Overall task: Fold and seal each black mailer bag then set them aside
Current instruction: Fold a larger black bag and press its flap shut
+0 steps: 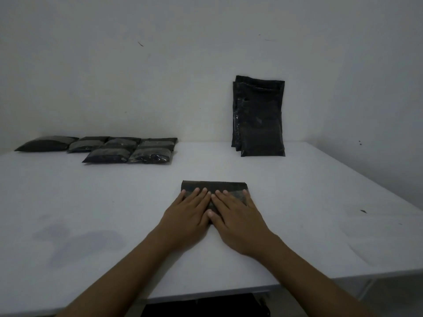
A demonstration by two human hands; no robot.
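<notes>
- white table (91, 202), faint grey smudges near its front-left edge
- small dark speck (363, 211) near table's right edge
- plain white wall (160, 76) behind far edge, few small marks
- dark object (203, 305) under front edge, unclear

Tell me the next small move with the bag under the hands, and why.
Probably slide both palms outward along the fold to seal it. The left hand and right hand lie flat, side by side, on the folded mailer bag, so only its middle is pressed. Then it can join the finished bags at far left.
</notes>
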